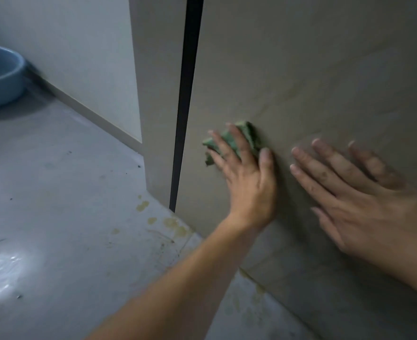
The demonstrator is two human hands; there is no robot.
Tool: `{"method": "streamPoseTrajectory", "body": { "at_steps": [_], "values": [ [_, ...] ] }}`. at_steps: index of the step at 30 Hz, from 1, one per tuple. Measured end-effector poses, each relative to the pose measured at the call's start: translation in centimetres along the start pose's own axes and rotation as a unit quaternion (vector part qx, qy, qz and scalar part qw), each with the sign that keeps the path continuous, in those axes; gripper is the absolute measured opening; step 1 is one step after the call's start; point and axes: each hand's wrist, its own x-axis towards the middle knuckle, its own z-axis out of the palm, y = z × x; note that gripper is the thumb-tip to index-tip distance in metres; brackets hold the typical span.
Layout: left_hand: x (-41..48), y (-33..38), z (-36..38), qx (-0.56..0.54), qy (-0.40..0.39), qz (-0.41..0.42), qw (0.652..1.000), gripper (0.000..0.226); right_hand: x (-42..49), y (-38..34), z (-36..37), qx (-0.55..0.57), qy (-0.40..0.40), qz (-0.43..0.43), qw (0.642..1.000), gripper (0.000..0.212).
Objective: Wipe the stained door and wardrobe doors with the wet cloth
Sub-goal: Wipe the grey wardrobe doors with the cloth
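Our left hand (246, 177) reaches forward on a bare, outstretched forearm (190, 278), fingers straight and spread, palm facing away from us. Our right hand (364, 200) lies flat just beside it, fingers splayed too, its outline motion-blurred.

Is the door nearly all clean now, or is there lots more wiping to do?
Nothing looks plainly finished yet. Right now the left hand presses the crumpled green cloth on the beige door panel, with the right hand flat beside it. Faint yellowish streaks above the cloth are still left to wipe.
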Motion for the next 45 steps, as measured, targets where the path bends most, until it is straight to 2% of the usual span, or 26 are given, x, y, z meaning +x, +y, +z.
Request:
{"method": "streamPoseTrajectory", "body": {
  "at_steps": [2, 3, 6, 9, 13, 16, 19, 21, 23, 25, 27, 30, 32, 35, 37, 39, 42, 45],
  "values": [
    [-1.5, -0.2, 0.4, 0.043, -0.045, 0.045, 0.997, 0.071, 0.0, 0.2, -0.1, -0.006, 0.000, -0.003, 1.000, 0.070],
    [-0.1, -0.5, -0.4, 0.057, -0.042, 0.055, 0.996, 0.070, 0.0, 0.3, -0.2, -0.007, 0.000, -0.005, 1.000, 0.071],
    [6.5, 0.3, -4.3, 0.065, 0.040, 0.047, 0.996, 0.073, 0.1, 0.1, -0.1, -0.014, -0.001, -0.005, 1.000, 0.072],
    [8.9, 1.3, -5.6, 0.054, 0.071, 0.045, 0.995, 0.072, 0.2, -0.1, -0.1, -0.020, -0.001, 0.000, 1.000, 0.072],
    [2.5, 0.0, -1.8, 0.125, 0.003, 0.148, 0.981, 0.071, 0.2, 0.4, -0.4, -0.011, -0.005, -0.005, 1.000, 0.071],
    [1.7, -0.1, -2.1, 0.159, -0.039, 0.159, 0.974, 0.071, -0.1, 1.8, -1.3, -0.014, 0.005, 0.011, 1.000, 0.069],
    [7.4, 3.2, -4.9, 0.144, 0.008, 0.163, 0.976, 0.070, 0.9, 2.8, -2.2, -0.027, 0.024, 0.036, 0.999, 0.069],
    [10.7, 6.0, -6.3, 0.108, 0.051, 0.136, 0.983, 0.071, 2.5, 3.4, -2.7, -0.035, 0.037, 0.051, 0.997, 0.070],
    [11.0, 6.8, -6.1, 0.110, 0.066, 0.135, 0.982, 0.071, 3.7, 3.9, -3.1, -0.038, 0.046, 0.066, 0.996, 0.070],
    [8.2, 5.8, -4.6, 0.155, 0.031, 0.181, 0.971, 0.070, 3.8, 4.4, -3.6, -0.039, 0.053, 0.072, 0.995, 0.071],
    [3.8, 3.9, -2.7, 0.214, -0.040, 0.237, 0.947, 0.067, 2.9, 5.0, -4.0, -0.055, 0.062, 0.074, 0.994, 0.070],
    [1.2, 2.3, -2.6, 0.267, -0.108, 0.257, 0.923, 0.063, 1.8, 5.4, -4.5, -0.063, 0.066, 0.087, 0.992, 0.071],
    [4.4, 3.0, -4.5, 0.273, -0.075, 0.268, 0.921, 0.063, 1.9, 5.4, -4.6, -0.064, 0.067, 0.093, 0.991, 0.073],
    [10.8, 6.4, -7.1, 0.210, 0.016, 0.207, 0.955, 0.067, 2.0, 5.6, -4.5, -0.078, 0.067, 0.086, 0.991, 0.073],
    [11.9, 8.0, -6.9, 0.174, 0.045, 0.185, 0.966, 0.068, 1.8, 5.8, -4.4, -0.077, 0.061, 0.081, 0.992, 0.073],
    [10.1, 8.3, -5.3, 0.187, 0.031, 0.226, 0.955, 0.070, 1.7, 5.7, -4.5, -0.070, 0.059, 0.078, 0.993, 0.071],
    [5.6, 7.3, -3.1, 0.242, -0.041, 0.317, 0.916, 0.064, 1.7, 5.8, -4.6, -0.078, 0.057, 0.074, 0.993, 0.068],
    [6.6, 8.2, -4.4, 0.253, -0.038, 0.315, 0.914, 0.062, 1.7, 5.8, -4.6, -0.072, 0.061, 0.075, 0.993, 0.066]
  ]
}}
